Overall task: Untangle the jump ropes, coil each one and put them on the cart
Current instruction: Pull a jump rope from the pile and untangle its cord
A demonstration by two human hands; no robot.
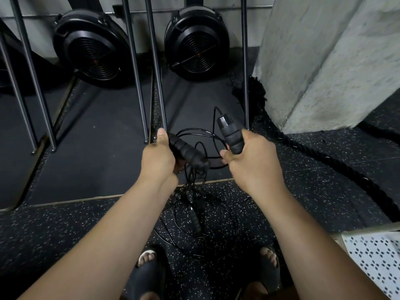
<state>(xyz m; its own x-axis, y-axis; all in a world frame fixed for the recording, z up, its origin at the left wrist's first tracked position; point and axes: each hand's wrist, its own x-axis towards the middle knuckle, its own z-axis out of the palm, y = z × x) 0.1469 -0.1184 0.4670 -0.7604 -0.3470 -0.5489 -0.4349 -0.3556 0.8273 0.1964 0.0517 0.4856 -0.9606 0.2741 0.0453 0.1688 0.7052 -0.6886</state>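
Jump ropes [192, 180] hang in a tangle between the two hands, over the speckled floor [65, 234]. The left hand [158, 158] grips one black foam handle [187, 151] lying sideways. Thin cords loop across to the right hand [253, 165], which clasps a second handle [230, 135] upright. A third handle [195, 221] sits lower among loose loops.

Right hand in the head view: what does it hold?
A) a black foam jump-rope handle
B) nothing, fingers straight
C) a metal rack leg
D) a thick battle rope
A: the right hand grips a black foam handle pointing up, with a thin cord running from its top end.
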